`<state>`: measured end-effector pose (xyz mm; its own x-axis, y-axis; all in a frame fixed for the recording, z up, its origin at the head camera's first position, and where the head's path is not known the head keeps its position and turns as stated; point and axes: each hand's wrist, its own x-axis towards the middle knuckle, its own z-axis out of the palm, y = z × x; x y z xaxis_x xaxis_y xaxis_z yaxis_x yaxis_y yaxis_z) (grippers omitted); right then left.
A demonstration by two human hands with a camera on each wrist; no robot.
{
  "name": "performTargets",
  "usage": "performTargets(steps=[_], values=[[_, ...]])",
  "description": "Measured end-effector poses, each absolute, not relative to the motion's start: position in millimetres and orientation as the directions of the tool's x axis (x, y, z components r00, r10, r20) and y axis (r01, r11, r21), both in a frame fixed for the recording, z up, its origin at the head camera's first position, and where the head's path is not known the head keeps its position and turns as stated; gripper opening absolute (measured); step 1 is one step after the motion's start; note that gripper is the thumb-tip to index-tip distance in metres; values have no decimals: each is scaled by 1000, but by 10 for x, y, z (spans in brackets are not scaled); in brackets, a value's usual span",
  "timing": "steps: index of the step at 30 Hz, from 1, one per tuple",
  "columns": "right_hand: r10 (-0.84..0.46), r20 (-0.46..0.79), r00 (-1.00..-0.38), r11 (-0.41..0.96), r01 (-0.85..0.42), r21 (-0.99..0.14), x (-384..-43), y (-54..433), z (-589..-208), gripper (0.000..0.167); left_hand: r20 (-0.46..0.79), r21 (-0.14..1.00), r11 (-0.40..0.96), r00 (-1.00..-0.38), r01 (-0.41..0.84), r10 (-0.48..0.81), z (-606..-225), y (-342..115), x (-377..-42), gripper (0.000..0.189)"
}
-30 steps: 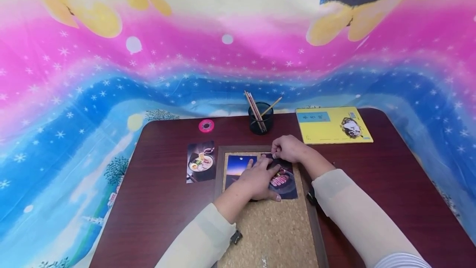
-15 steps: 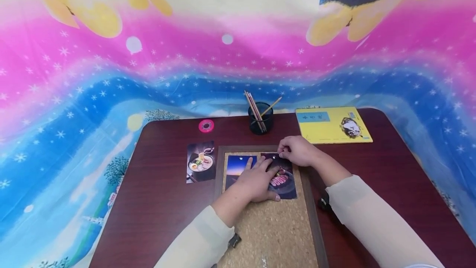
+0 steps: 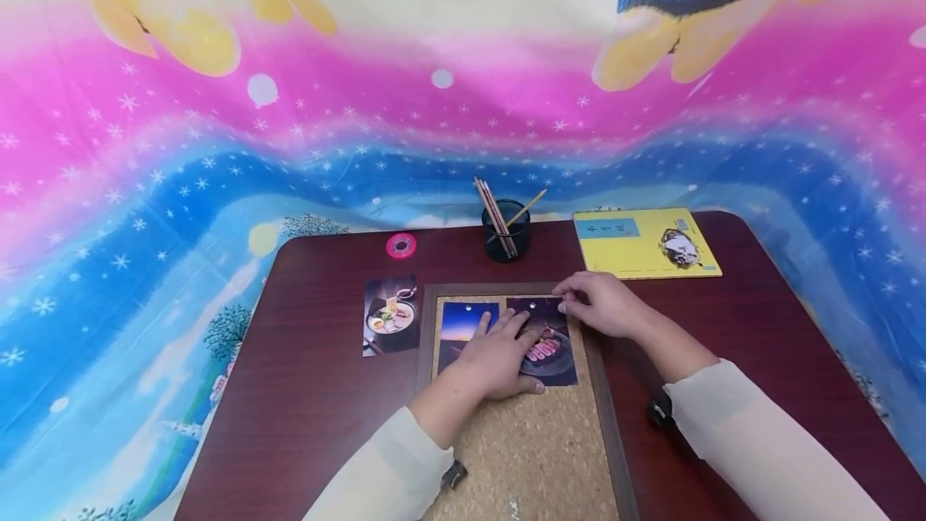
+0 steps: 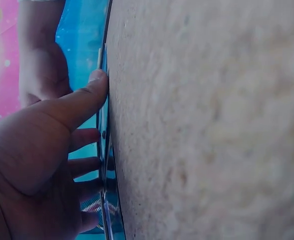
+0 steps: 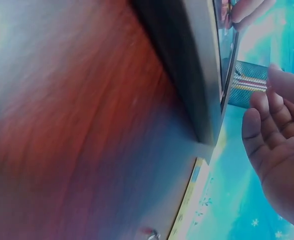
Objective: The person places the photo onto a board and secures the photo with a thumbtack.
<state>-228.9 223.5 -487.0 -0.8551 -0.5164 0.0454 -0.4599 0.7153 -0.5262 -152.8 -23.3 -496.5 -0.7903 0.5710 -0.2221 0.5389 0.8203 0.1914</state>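
Observation:
My left hand (image 3: 499, 356) lies spread across two photos on a framed cork board (image 3: 535, 449), its fingers pressing on them. Under it on the left is the blue sunset photo (image 3: 466, 320); to the right is the dark photo of sliced meat (image 3: 557, 368). Each has a small shiny tack at its top, the left tack (image 3: 468, 307) and the right tack (image 3: 533, 305). My right hand (image 3: 604, 304) hovers by the board's top right corner, fingers loosely bent. In the right wrist view nothing shows between those fingers (image 5: 274, 115).
A ramen photo (image 3: 391, 316) lies left of the board on the dark table (image 3: 304, 424). Behind stand a pink round case (image 3: 401, 245) and a mesh cup (image 3: 506, 244) with several pencils. A yellow book (image 3: 651, 252) lies at the back right.
My right hand has drawn away from the meat photo's top toward the right, uncovering the tack there. The left hand has stayed in place on the photos.

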Motion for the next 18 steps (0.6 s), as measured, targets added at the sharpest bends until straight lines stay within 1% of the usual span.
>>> performTargets(steps=[9,13,18], values=[[-483,59,-874,727,-438,-530,-2159,2455,-4919,23,-199,311,802,-790,511,580,-4943,-344,-1468,89],[-471,89,-878,734,-446,-512,-2085,2577,-4943,24,-155,348,791,-802,502,577,-4945,-442,-1464,86],[-443,103,-890,749,-431,-503,-1990,2753,-4961,24,-87,364,786,-823,499,562,-4936,-619,-1462,83]])
